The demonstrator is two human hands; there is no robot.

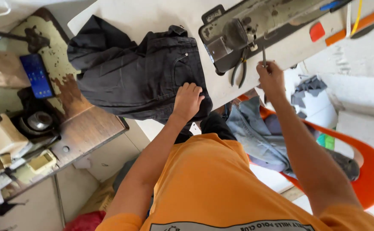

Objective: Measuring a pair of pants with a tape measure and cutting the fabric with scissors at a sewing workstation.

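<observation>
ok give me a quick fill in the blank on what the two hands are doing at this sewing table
1. The left hand rests flat on a dark ____ denim garment spread on the white table.
2. The right hand pinches a thin metal tool in its grip, beside the ____ lying near the grey sewing machine.
3. Under the right arm, light blue denim lies in an ____ plastic tub.

Missing words: grey; pliers; orange
</observation>
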